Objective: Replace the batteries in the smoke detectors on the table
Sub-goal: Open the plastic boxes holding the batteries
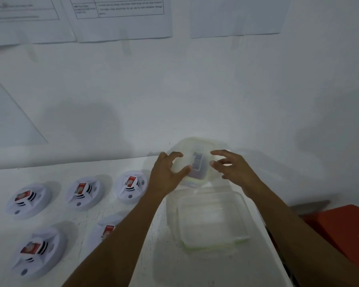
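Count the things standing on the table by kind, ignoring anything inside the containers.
Smoke detectors: 5
Clear plastic containers: 2
Total: 7

Worn on the head, wide-angle, looking forward and down across the table [56, 175] toward the wall [216, 90], close in.

Dim white wall [216, 90], taped printed sheets [120, 19], white table [104, 170], orange box [344, 230].
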Available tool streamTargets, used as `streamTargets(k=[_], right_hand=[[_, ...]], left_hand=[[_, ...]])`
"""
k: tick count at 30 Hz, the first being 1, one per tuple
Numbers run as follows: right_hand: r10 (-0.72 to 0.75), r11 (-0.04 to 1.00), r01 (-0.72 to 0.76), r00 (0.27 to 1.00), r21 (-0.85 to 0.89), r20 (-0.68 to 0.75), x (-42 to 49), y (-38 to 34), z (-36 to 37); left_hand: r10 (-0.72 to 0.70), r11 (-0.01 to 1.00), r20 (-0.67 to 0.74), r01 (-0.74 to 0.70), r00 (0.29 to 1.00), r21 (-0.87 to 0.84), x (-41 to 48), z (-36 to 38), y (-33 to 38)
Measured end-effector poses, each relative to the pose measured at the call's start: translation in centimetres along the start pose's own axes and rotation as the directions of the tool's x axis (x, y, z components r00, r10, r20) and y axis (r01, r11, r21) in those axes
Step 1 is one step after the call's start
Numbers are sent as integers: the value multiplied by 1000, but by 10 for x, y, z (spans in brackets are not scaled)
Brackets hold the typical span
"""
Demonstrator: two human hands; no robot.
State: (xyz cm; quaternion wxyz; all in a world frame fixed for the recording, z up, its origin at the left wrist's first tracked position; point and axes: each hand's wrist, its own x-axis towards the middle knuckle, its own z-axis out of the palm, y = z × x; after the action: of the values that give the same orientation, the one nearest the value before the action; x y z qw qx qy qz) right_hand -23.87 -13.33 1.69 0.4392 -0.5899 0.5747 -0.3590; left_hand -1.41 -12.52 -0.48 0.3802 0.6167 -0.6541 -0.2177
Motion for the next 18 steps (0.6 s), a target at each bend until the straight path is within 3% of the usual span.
streamTargets(k=[3,7,11,14,18], right_hand=[[-16,997,12,999,79,49,11,-12,9],[28,989,-41,995,139,94,21,-13,10],[45,977,-82,983,198,181,22,-10,7],[-27,996,19,995,87,96,23,-7,8],[-3,1000,-1,991,30,132,26,-2,5]], left_hand=[[4,999,56,-2,998,-46,-4,0,0],[-122,959,151,156,981,-235,7,-2,10],[-82,976,173,115,981,-186,17,7,11],[-64,971,189,105,980,-214,20,9,11],[-62,924,325,177,944,-339,21,6,12]])
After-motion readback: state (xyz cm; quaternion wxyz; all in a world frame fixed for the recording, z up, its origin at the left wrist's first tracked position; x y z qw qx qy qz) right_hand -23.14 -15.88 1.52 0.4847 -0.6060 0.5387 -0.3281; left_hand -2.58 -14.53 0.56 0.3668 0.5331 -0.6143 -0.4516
